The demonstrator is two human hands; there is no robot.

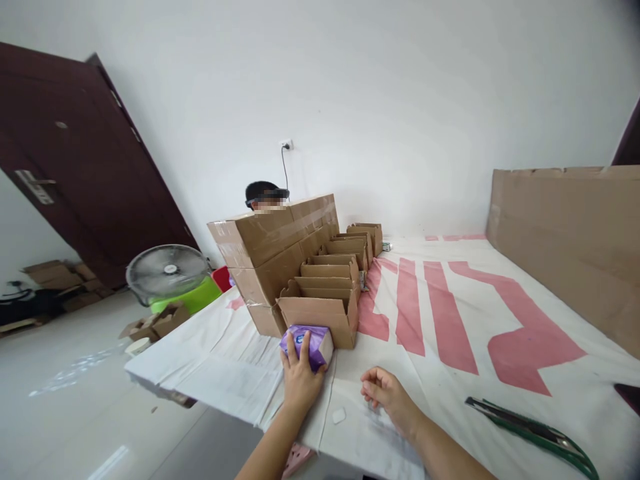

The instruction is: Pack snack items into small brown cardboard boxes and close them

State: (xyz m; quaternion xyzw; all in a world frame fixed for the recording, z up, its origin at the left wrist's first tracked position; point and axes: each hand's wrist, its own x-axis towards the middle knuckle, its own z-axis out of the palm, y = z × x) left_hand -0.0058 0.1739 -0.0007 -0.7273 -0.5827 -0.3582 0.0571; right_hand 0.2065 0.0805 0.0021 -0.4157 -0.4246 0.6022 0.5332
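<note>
A purple, block-shaped soft pack with a pale end [320,339] sits beneath the spread fingers of the left hand [301,381] at the near edge of a row of boxes, as we look down on it. We see those fingers parted moderately, laid over the pack's top and left side, with the thumb against its near right corner, holding it. The left forearm rises from below, palm down. The pack's long axis appears to run left to right across the fingertips, its pale end facing right.

To the right of those fingers, we find the right hand [387,395] apart from the pack, its fingers curled narrowly toward the thumb; we cannot tell whether they grip anything. Its forearm slants in from the lower right.

Just beyond the left fingertips stands an open brown cardboard box [315,313], heading a row of similar open boxes [350,250]. Behind them, to the left, we see a stack of taped brown cartons [270,237], a co-worker's dark cap [263,192] showing above it. Between the hands, nearer us, lies a small white square piece [339,416]. Right of the right hand's fingers, a green-edged utility knife [530,427] rests on a white cloth with red printed shapes [373,453].
</note>
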